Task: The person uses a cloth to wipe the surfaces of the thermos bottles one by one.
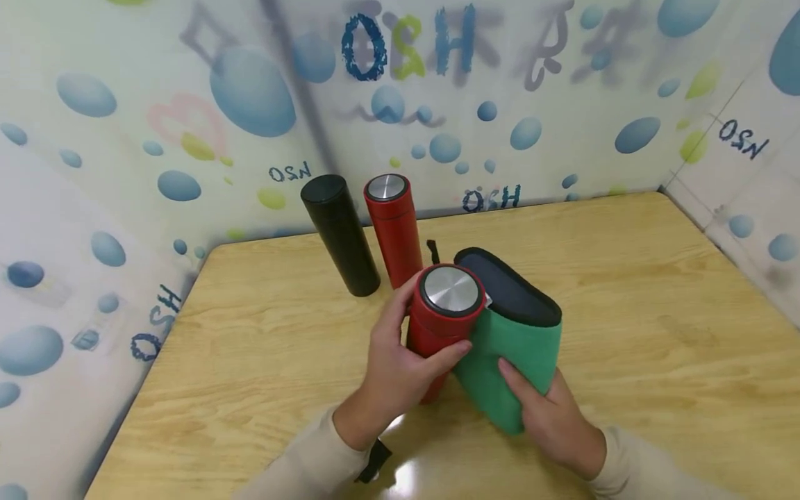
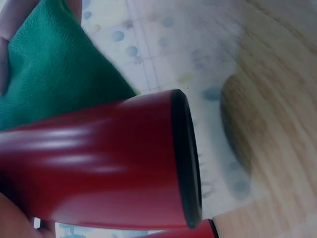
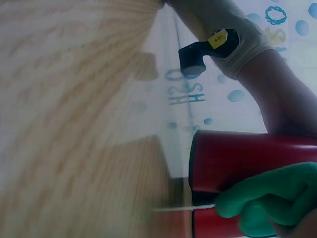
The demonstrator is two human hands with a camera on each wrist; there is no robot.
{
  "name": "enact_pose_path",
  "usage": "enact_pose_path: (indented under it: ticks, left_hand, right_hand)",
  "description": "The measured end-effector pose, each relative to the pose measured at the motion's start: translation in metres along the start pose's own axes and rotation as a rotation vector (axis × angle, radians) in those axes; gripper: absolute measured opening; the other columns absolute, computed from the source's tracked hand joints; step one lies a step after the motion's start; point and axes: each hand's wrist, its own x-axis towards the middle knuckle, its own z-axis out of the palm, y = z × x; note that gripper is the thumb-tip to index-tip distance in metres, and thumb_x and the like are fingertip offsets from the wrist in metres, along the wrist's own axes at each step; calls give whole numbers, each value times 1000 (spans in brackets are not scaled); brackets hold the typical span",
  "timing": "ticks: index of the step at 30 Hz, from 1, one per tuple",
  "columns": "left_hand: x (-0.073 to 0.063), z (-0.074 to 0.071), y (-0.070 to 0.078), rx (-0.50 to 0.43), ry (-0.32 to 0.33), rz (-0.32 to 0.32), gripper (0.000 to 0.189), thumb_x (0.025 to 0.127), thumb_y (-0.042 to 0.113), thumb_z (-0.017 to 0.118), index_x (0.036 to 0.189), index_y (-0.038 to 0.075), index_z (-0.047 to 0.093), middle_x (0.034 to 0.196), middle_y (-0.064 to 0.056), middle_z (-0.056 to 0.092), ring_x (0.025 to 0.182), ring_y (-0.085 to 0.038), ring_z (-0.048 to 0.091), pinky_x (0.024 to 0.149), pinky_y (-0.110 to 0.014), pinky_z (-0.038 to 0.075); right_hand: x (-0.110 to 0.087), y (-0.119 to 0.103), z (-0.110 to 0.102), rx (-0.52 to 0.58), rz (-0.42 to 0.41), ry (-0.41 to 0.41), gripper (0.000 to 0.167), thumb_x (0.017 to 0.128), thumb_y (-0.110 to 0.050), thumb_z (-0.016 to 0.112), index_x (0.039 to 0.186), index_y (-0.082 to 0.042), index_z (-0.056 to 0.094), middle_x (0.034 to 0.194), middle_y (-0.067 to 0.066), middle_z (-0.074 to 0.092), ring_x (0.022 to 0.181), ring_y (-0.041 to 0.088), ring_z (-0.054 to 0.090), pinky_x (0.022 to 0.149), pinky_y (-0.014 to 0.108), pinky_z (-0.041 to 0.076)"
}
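Note:
My left hand (image 1: 394,357) grips a red thermos flask (image 1: 431,337) with a brushed silver disc on its lid. Its black-rimmed base shows in the left wrist view, held above the tabletop. Just to the right, my right hand (image 1: 556,417) pinches a green pouch (image 1: 521,354), thumb across its front. The pouch's dark-lined mouth faces up and looks flattened; the flask is beside it, not inside. In the right wrist view the lower end of the pouch (image 3: 272,191) hangs folded in front of the flask (image 3: 233,153).
Behind my left hand stand a black flask (image 1: 344,236) and a second red flask (image 1: 396,232). They are on a wood-grain table (image 1: 269,361), against a wall (image 1: 237,160) printed with blue drops. A black strap device (image 1: 375,458) shows at my left wrist.

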Motion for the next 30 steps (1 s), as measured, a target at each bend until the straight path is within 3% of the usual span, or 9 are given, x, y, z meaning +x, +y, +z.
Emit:
enact_pose_path:
  ticks: [4,8,12,14,19,24,30]
  left_hand:
    - [1,0,1,36,-26,0,85,77,9,85,149,22,41,140,0,55,127,-18,53,101,-39,53]
    - [1,-1,-1,14,-14,12,84,77,9,84,149,21,42,139,-1,56,126,-19,54,100,-40,54]
    - [4,-4,-2,-25,40,41,82,78,11,83,149,20,43,138,-4,57,126,-22,54,101,-40,53]
    - [4,-5,-2,-38,59,38,82,79,15,83,149,19,42,138,-4,57,127,-23,54,102,-40,53]
    - [1,-3,-2,-64,62,-13,82,84,31,81,151,22,35,137,-3,56,127,-22,53,102,-39,51]
    - [0,1,-4,-82,30,-11,76,84,29,80,146,20,35,137,-4,55,126,-23,53,102,-40,52]
    - [0,-1,-6,-124,5,4,72,89,33,75,147,20,34,139,-4,54,128,-23,52,99,-39,55]
  right_hand:
    - [-1,3,1,-17,-141,59,57,96,19,38,139,-16,49,131,-8,62,119,2,60,97,18,51]
    - [-3,5,2,-46,-59,47,52,98,14,42,141,-14,47,131,-10,61,118,1,60,96,16,51]
    - [-2,5,2,-157,44,-55,45,101,5,46,145,-2,39,134,-13,58,121,-1,58,97,16,49]
    - [-2,6,3,-175,41,-82,46,101,5,47,146,3,36,136,-13,57,123,-1,56,99,16,48]
    - [-5,7,2,-173,-66,-40,52,97,12,47,145,-8,41,137,-12,57,123,-2,55,99,13,46]
    - [-5,5,1,-129,-167,-10,63,92,22,43,147,-11,41,140,-7,55,126,0,54,102,13,45]
    - [-3,5,1,-175,-126,-46,55,97,13,46,147,-11,40,141,-8,55,127,-1,53,102,14,45]
